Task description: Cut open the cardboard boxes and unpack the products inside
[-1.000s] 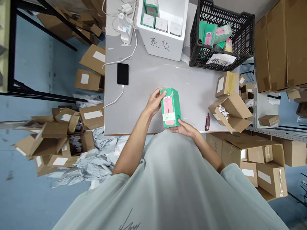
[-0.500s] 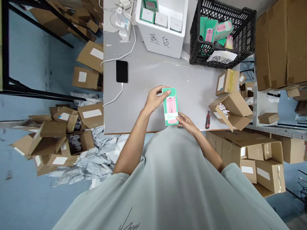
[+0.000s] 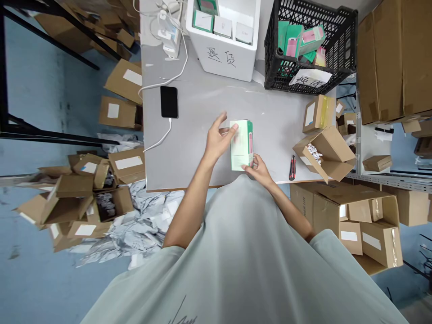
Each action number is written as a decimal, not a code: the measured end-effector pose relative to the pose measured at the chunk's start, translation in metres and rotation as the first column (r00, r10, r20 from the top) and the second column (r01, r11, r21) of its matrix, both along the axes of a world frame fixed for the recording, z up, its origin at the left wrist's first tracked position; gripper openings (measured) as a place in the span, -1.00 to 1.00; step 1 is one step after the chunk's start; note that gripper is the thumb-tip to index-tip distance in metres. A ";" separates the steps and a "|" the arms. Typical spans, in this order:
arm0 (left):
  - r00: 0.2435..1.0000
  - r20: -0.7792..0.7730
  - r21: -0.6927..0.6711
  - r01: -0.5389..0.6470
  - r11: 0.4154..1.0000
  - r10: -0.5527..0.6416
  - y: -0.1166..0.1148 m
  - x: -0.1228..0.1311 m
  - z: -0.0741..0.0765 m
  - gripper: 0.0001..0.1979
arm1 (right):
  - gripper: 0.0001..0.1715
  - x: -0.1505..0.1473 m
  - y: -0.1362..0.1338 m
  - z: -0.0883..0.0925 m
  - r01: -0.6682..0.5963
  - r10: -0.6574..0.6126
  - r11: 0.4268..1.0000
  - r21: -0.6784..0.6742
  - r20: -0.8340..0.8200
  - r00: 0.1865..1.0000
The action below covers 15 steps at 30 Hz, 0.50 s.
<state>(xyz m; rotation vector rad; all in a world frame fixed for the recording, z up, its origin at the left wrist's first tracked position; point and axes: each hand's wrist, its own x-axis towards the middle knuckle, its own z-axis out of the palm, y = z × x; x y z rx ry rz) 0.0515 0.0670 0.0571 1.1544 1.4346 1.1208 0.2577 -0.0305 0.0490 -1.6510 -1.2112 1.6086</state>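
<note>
A small green and white product box (image 3: 241,146) is above the table's front part, one pale printed face up and a green side with a pink picture turned to the right. My right hand (image 3: 259,171) grips it at the lower right corner, thumb on the face. Beside its upper left edge is my left hand (image 3: 218,140), fingers spread and slightly blurred, the thumb tip at the box's edge. Whether that thumb presses on the box I cannot tell.
On the grey table (image 3: 202,103) lie a phone (image 3: 169,101) on a white cable and a red-black utility knife (image 3: 292,168). A white foam bin (image 3: 222,58) and a black crate (image 3: 310,81) hold boxes at the back. An opened carton (image 3: 332,150) stands right.
The box has been turned about its long axis, so a pale face replaces the pink-picture front. My left fingers have come away from its top and spread; my right hand keeps its lower corner.
</note>
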 end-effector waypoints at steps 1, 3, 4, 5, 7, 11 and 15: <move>0.995 0.095 -0.055 0.036 0.998 -0.030 -0.005 -0.005 -0.002 -0.13 | -0.10 0.005 0.002 0.002 0.006 -0.011 0.999 -0.048 -0.112 0.994; 0.958 0.264 -0.175 0.159 0.972 -0.109 -0.022 -0.011 -0.004 -0.01 | -0.14 0.014 0.006 0.007 0.001 -0.031 0.994 -0.110 -0.269 0.963; 0.928 0.336 -0.225 0.242 0.944 -0.158 -0.032 -0.012 -0.005 0.00 | -0.15 0.018 0.007 0.010 0.000 -0.036 0.993 -0.117 -0.308 0.951; 0.893 0.402 -0.258 0.324 0.910 -0.204 -0.043 -0.011 -0.006 -0.01 | -0.15 0.022 0.009 0.012 0.004 -0.041 0.994 -0.113 -0.326 0.944; 0.819 0.515 -0.280 0.440 0.853 -0.253 -0.063 -0.004 -0.007 -0.09 | -0.11 0.025 0.010 0.015 0.017 -0.049 0.995 -0.098 -0.334 0.941; 0.775 0.608 -0.306 0.427 0.851 -0.170 -0.084 0.015 -0.013 -0.24 | -0.03 0.027 0.009 0.012 0.016 -0.048 0.995 -0.099 -0.328 0.943; 0.818 0.560 -0.343 0.369 0.864 -0.127 -0.086 0.020 -0.021 -0.19 | 0.02 0.033 0.009 0.005 -0.046 0.022 0.996 -0.078 -0.277 0.961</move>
